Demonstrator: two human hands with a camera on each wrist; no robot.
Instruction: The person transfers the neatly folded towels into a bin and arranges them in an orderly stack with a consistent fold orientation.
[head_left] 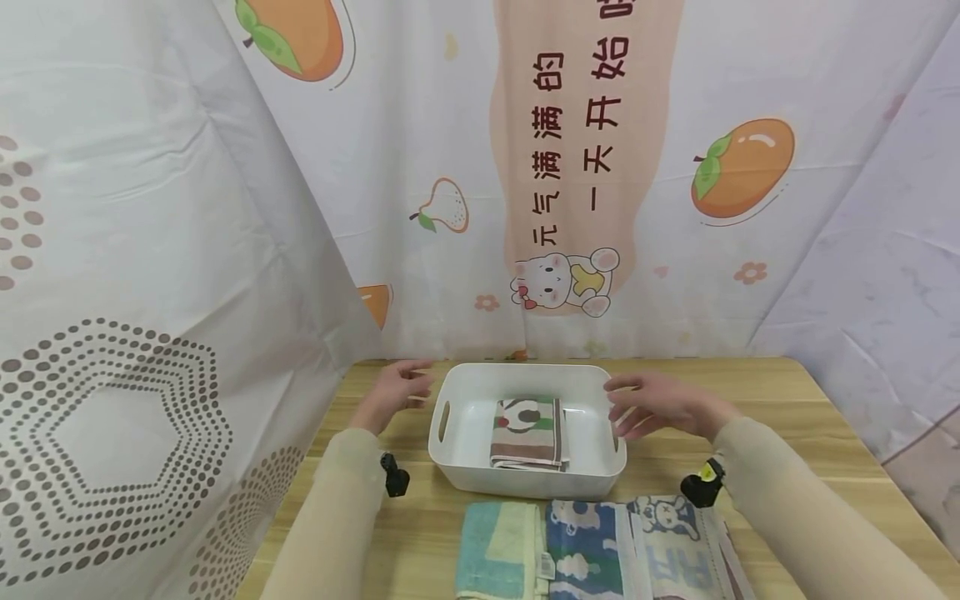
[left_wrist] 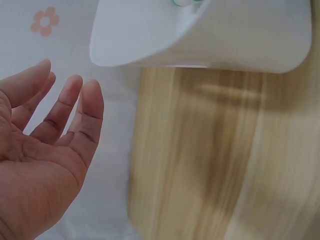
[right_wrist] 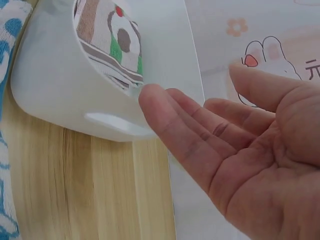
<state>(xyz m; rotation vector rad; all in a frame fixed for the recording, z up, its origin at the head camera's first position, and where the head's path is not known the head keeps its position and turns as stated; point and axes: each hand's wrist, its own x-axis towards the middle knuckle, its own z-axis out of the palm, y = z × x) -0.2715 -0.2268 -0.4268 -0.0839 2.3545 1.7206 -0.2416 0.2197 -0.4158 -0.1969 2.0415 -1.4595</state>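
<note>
A white plastic basket [head_left: 487, 481] with cut-out handles stands on the table, and a folded towel [head_left: 528, 435] in brown, white and green lies inside. Just off the basket's left end hovers my left hand [head_left: 396, 393], fingers loosely bent and holding nothing; the left wrist view shows a gap between this hand [left_wrist: 55, 145] and the basket wall [left_wrist: 250, 45]. At the right end, my right hand [head_left: 660, 404] has its fingers near the rim, relaxed around nothing. Whether those fingertips [right_wrist: 156, 102] touch the basket [right_wrist: 55, 95] I cannot tell.
In front of the basket lie a teal and yellow towel [head_left: 487, 546], a blue patterned towel [head_left: 585, 542] and a pale towel with a rabbit [head_left: 671, 542], side by side. Behind the wooden table [head_left: 757, 408] hangs a printed curtain [head_left: 420, 275].
</note>
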